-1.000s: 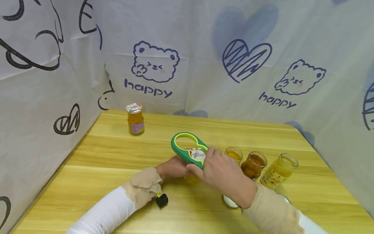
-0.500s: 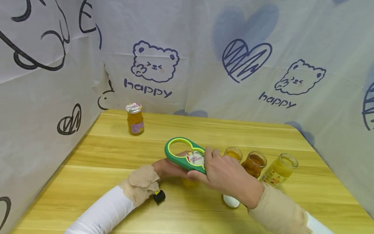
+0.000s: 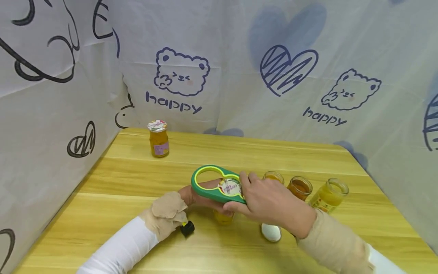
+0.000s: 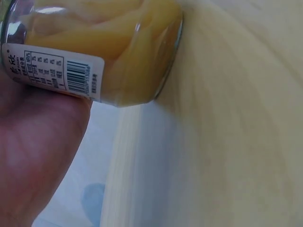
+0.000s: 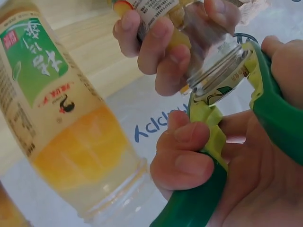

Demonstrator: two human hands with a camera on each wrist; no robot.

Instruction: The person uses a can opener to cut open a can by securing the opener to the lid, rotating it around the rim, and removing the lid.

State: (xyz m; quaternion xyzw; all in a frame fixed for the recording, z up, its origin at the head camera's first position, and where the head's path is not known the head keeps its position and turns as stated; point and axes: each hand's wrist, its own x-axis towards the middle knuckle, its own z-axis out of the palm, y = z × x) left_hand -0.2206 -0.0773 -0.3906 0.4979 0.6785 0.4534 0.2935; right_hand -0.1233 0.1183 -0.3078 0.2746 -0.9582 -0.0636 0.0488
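My left hand holds a glass jar of yellow fruit pieces around its side. A barcode label shows on the jar in the left wrist view. My right hand grips a green jar opener with a yellow-green lining. The opener's smaller ring sits around the jar's printed metal lid, while its larger ring holds nothing. In the right wrist view, the lid lies between the opener's toothed inner edges, and the left fingers curl around the glass. Most of the jar is hidden in the head view.
Three lidless jars stand right of my hands, partly behind the right arm. A white round lid lies on the wooden table below that arm. A lidded jar stands at the back left. Printed cloth hangs behind and left.
The opener has swung to a flatter angle, and its free end has moved left and down. My right hand has turned with it. My left hand still holds the jar.
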